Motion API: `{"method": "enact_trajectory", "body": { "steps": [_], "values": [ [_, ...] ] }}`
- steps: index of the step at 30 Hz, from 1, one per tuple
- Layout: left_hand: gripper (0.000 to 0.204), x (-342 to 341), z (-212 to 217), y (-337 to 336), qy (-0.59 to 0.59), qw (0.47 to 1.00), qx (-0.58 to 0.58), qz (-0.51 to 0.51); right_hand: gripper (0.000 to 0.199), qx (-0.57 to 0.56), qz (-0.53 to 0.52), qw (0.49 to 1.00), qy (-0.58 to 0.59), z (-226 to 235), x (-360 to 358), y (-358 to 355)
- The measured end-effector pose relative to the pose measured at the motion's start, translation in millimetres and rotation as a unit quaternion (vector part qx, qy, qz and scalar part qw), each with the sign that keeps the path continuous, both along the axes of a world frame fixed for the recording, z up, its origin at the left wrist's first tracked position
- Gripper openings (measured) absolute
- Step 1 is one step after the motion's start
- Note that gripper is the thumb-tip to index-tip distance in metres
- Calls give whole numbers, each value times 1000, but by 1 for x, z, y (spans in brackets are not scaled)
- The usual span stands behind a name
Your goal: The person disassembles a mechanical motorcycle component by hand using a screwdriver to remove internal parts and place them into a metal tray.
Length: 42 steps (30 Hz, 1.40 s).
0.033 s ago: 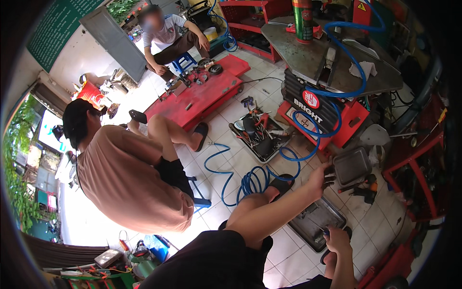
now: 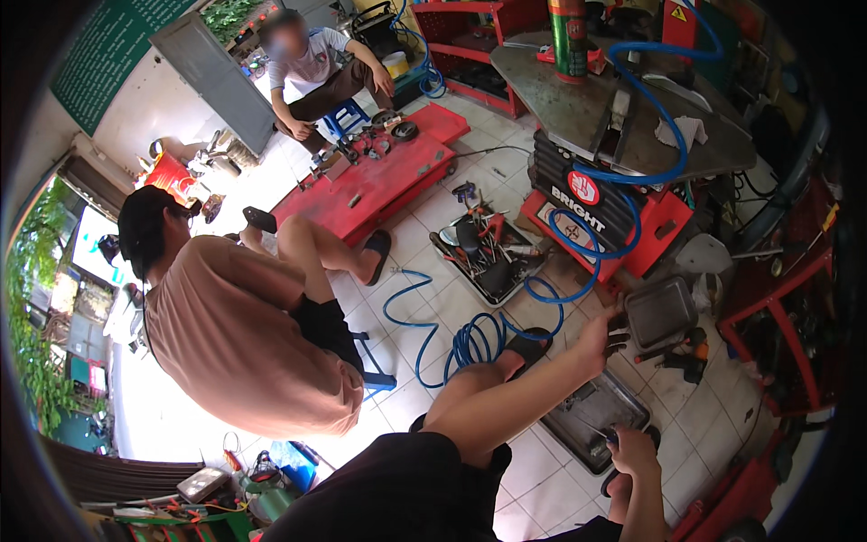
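Left hand: the person's left hand (image 2: 594, 348) is stretched out with its fingers at the near left edge of a small dark-grey rectangular tray (image 2: 662, 312); whether they grip the rim cannot be told
Right hand: the person's right hand (image 2: 638, 452) is closed around a slim tool with a thin metal shaft (image 2: 598, 429), which points into a larger, shallow grey metal tray (image 2: 564, 420)
Larger tray: on the white tiled floor (image 2: 533, 479), below the small tray, with bits inside too small to tell
Tool tray: a black rectangular tray with a pale rim (image 2: 495, 301), heaped with hand tools, among them red-handled pliers (image 2: 497, 226)
Drill: an orange and black power drill (image 2: 694, 354), on the floor just beside the small tray
Black ribbed panel: a black ribbed panel (image 2: 558, 163) bearing large white lettering and a round red-and-white emblem
Wall board: a dark green board (image 2: 117, 63) with rows of pale writing, too small to make out
Warning sign: a yellow triangle (image 2: 679, 12) on a red surface
Can: a green and red printed cylindrical can (image 2: 569, 41) on the dark metal desk (image 2: 537, 86)
Hose: a coiled blue hose (image 2: 476, 339), on the floor left of the trays
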<state>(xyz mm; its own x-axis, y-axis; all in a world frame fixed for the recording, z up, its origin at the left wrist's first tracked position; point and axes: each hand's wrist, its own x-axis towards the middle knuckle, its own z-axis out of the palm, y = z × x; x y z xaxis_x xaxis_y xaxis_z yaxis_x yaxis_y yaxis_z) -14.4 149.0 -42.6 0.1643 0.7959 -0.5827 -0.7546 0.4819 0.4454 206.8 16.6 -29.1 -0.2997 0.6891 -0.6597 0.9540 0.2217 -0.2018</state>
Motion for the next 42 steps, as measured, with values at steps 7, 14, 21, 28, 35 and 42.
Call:
{"method": "enact_trajectory", "body": {
  "steps": [7,14,21,28,35,42],
  "values": [
    [27,1,2,4,-4,1000,-10,8,43,65,-34,997,31,-4,8,7],
    [26,5,3,8,-7,1000,-23,9,38,107,25,994,20,-8,14,8],
    [28,17,5,4,-11,1000,-16,-2,40,140,-48,987,66,0,17,12],
    [32,13,3,10,-6,1000,-18,-7,41,110,-14,994,-19,-4,17,23],
    [33,15,3,16,0,998,-44,-34,62,84,-44,995,29,-7,23,33],
    [41,-13,16,25,19,999,24,-11,42,47,-200,976,-73,9,29,48]
  ]
}}
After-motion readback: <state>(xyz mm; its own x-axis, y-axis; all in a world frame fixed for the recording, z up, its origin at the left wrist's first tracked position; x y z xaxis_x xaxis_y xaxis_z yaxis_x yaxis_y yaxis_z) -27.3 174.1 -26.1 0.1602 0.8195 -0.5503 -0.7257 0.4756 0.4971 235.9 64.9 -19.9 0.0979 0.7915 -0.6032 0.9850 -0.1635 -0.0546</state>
